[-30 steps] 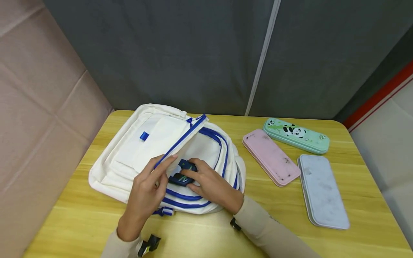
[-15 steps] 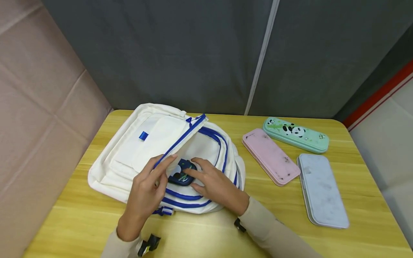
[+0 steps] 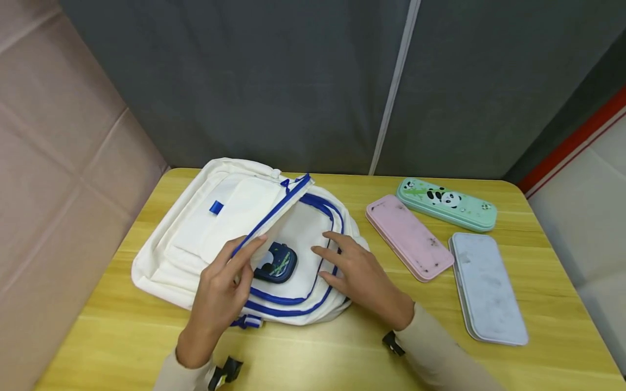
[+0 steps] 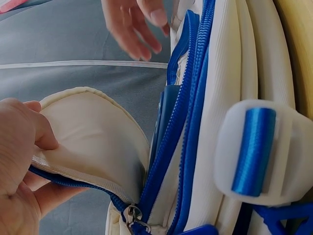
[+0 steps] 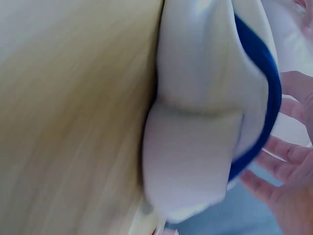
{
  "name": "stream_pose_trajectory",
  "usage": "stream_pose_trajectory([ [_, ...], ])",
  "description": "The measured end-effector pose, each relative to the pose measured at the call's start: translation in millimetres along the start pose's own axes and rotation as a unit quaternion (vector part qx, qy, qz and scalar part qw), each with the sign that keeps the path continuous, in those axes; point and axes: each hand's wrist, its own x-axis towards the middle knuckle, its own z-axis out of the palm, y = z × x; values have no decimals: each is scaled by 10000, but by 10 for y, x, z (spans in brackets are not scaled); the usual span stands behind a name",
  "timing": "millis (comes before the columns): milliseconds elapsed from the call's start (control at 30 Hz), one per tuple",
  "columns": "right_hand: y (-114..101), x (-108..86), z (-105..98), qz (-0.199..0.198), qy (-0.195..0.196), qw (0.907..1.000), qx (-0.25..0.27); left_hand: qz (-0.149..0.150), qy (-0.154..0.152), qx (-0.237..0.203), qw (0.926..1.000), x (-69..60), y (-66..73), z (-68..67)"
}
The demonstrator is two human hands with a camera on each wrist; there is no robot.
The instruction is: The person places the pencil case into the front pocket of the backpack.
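A white backpack point(image 3: 205, 228) with blue zips lies on the table, its front pocket unzipped. With thumb and fingers, my left hand point(image 3: 222, 288) pinches the edge of the pocket flap point(image 4: 93, 127) and holds it raised. Inside the pocket lies a dark blue case point(image 3: 281, 263) with a green and white print, partly hidden by the flap. My right hand point(image 3: 362, 274) hovers over the backpack's right end, fingers loosely spread and holding nothing, apart from the case. In the right wrist view its fingers point(image 5: 288, 152) are beside the bag's blue piping.
To the right on the wooden table point(image 3: 313, 358) lie a pink case point(image 3: 411, 237), a green panda case point(image 3: 447, 203) and a pale grey-blue case point(image 3: 489, 288). A grey curtain point(image 3: 269, 81) hangs behind the table. A white buckle point(image 4: 261, 152) sits on the bag's side.
My right hand has let go of the dark blue case and drawn back to the right. The case stays in the pocket. My left hand keeps holding the flap.
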Motion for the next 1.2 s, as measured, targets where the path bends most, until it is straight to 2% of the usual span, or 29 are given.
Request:
stream_pose_trajectory([
  [233, 224, -173, -157, 416, 55, 9988, -256, -47, -40, -11, 10000, 0, 6, -6],
  [433, 399, -329, -292, 558, 415, 9971, -300, -35, -45, 4, 10000, 3, 8, -6],
  [767, 650, -617, -460, 874, 867, 9903, -652, 7, -27, 32, 10000, 6, 1, -7],
  [1033, 808, -754, -554, 1453, 763, 9842, -661, 16, -28, 14, 10000, 6, -1, -7],
  [1200, 897, -774, -564, 1671, 585, 9820, -657, 39, -11, -4, 10000, 10, -3, -6],
])
